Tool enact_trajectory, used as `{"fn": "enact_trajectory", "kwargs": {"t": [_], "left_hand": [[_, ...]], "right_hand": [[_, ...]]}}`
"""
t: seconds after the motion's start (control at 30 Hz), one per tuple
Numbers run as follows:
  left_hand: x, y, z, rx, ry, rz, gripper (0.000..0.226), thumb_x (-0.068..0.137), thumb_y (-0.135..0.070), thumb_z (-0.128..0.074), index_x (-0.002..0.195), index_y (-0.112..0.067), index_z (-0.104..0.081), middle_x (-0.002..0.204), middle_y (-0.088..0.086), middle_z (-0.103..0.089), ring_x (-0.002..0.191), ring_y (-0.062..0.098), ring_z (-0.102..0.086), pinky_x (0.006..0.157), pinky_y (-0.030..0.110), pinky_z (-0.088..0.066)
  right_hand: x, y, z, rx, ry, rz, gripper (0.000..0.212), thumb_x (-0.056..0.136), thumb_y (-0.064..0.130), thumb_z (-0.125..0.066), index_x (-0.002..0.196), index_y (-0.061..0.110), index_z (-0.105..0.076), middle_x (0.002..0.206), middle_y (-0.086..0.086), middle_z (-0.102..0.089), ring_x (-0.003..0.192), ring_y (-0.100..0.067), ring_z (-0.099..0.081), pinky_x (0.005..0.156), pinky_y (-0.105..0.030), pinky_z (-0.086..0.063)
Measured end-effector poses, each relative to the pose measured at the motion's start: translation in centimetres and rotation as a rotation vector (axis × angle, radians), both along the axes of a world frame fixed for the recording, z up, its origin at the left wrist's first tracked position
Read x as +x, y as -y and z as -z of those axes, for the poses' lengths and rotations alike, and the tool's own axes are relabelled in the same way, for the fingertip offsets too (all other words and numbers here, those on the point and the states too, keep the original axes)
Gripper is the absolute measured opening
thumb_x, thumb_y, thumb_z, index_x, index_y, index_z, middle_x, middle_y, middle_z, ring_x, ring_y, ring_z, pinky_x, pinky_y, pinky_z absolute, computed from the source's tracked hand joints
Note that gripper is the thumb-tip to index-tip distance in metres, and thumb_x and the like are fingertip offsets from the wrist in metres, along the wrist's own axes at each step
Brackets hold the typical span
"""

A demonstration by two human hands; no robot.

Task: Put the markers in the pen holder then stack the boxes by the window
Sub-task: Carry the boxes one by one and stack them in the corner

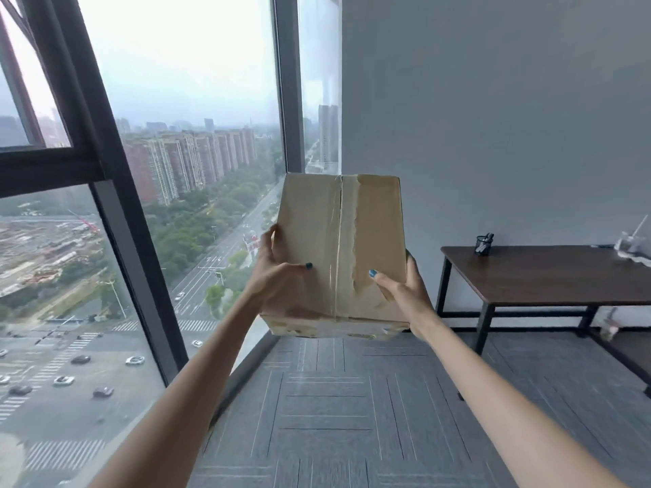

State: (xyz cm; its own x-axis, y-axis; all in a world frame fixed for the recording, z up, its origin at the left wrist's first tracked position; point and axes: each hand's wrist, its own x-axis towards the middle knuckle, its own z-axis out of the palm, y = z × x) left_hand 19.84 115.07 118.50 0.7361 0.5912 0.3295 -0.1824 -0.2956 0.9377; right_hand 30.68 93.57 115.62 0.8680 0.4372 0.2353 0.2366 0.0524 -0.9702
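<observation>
Plainly the cardboard box (317, 223) is off the ground, held in the air just inside the window (197, 100), near the corner where the glass meets the grey wall (493, 100). The left hand (278, 280) grips the side of the box nearer the window and the right hand (401, 294) grips the side farther from it. Each has its thumb laid on the taped face and its fingers wrapped round the edge, so both are clamped on the box and share the load evenly. The box's taped seam, its long axis, runs away from the person toward that corner, and the far end is tipped up. What the next move turns on, I judge, is the drop from the box's underside to the carpet (352, 399) at the foot of the window. That strip looks open, though the box hides part of it, and no second box shows. Setting it down should want a level lowering, with the window-side edge kept off the frame. Well away from the window, a dark table (546, 276) carries the pen holder (483, 246) with markers (489, 237) standing in it, so that part looks finished. A clear cup (630, 244) stands farther along the table.
</observation>
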Motion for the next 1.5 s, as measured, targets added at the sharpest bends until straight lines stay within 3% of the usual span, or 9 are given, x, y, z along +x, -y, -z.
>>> {"fn": "enact_trajectory", "kwargs": {"t": [0.27,0.43,0.53,0.7,0.93,1.07,1.13,1.37,1.5], "left_hand": [[14.6,-9.1,0.7,0.004,-0.025,0.006,0.095,0.068,-0.006,-0.083,0.143,-0.032,-0.030,0.144,-0.002,-0.041,0.121,0.027,-0.052,0.091,0.040,-0.053],[25.1,-15.3,0.7,-0.028,-0.028,-0.009,0.091,0.070,-0.003,-0.081,0.140,-0.034,-0.031,0.143,-0.002,-0.042,0.118,0.025,-0.054,0.077,0.027,-0.054],[29.9,-19.6,1.1,-0.028,-0.038,-0.040,0.092,0.067,-0.003,-0.083,0.137,-0.035,-0.031,0.142,-0.001,-0.044,0.119,0.025,-0.055,0.087,0.037,-0.054],[36.0,-26.3,2.6,-0.049,-0.077,-0.087,0.094,0.055,-0.016,-0.084,0.130,-0.040,-0.032,0.135,0.000,-0.049,0.114,0.024,-0.058,0.091,0.045,-0.054],[46.4,-38.7,6.2,-0.075,-0.143,-0.106,0.095,0.063,-0.004,-0.085,0.137,-0.028,-0.032,0.130,0.000,-0.050,0.110,0.021,-0.059,0.076,0.026,-0.052],[53.2,-47.0,8.6,-0.098,-0.190,-0.088,0.093,0.065,0.002,-0.083,0.137,-0.025,-0.031,0.121,-0.001,-0.050,0.098,0.011,-0.059,0.076,0.024,-0.051],[56.6,-50.8,10.0,-0.104,-0.215,-0.071,0.092,0.067,0.004,-0.081,0.138,-0.024,-0.031,0.121,-0.002,-0.049,0.093,0.004,-0.057,0.072,0.019,-0.049],[67.8,-60.6,15.0,-0.166,-0.322,0.029,0.094,0.067,0.006,-0.081,0.139,-0.023,-0.028,0.126,0.002,-0.049,0.098,0.007,-0.059,0.080,0.024,-0.052],[74.8,-65.1,18.8,-0.179,-0.388,0.051,0.092,0.069,0.006,-0.079,0.139,-0.022,-0.027,0.112,-0.007,-0.047,0.093,0.001,-0.056,0.071,0.016,-0.048]], "right_hand": [[14.9,-9.0,0.8,-0.013,0.008,0.012,0.079,0.084,0.028,-0.070,0.148,0.030,-0.025,0.130,0.017,-0.045,0.118,-0.004,-0.042,0.093,-0.022,-0.029],[26.4,-15.9,1.1,-0.025,0.012,-0.019,0.081,0.082,0.031,-0.071,0.149,0.032,-0.025,0.142,0.013,-0.042,0.125,-0.005,-0.040,0.099,-0.023,-0.030],[32.2,-20.5,1.4,-0.043,0.009,-0.053,0.085,0.079,0.038,-0.072,0.148,0.035,-0.023,0.148,0.014,-0.037,0.134,-0.008,-0.036,0.109,-0.030,-0.029],[39.6,-28.0,2.8,-0.050,0.000,-0.108,0.077,0.083,0.029,-0.072,0.146,0.034,-0.028,0.132,0.020,-0.045,0.119,-0.003,-0.042,0.097,-0.023,-0.031],[50.2,-40.4,7.2,-0.102,-0.035,-0.127,0.078,0.078,0.037,-0.074,0.143,0.038,-0.031,0.139,0.016,-0.048,0.129,-0.009,-0.045,0.111,-0.035,-0.035],[56.1,-48.1,9.7,-0.114,-0.075,-0.092,0.076,0.081,0.031,-0.073,0.144,0.035,-0.031,0.138,0.016,-0.048,0.127,-0.008,-0.045,0.108,-0.029,-0.035],[59.1,-51.8,11.2,-0.127,-0.091,-0.087,0.075,0.080,0.032,-0.074,0.142,0.037,-0.033,0.137,0.017,-0.050,0.128,-0.008,-0.047,0.110,-0.034,-0.037],[69.0,-60.3,16.6,-0.198,-0.217,-0.053,0.083,0.068,0.048,-0.075,0.140,0.040,-0.033,0.135,0.015,-0.053,0.127,-0.011,-0.050,0.110,-0.041,-0.039],[75.8,-64.6,20.5,-0.216,-0.246,-0.054,0.081,0.074,0.040,-0.076,0.142,0.037,-0.032,0.135,0.013,-0.054,0.125,-0.010,-0.051,0.110,-0.040,-0.040]]}}
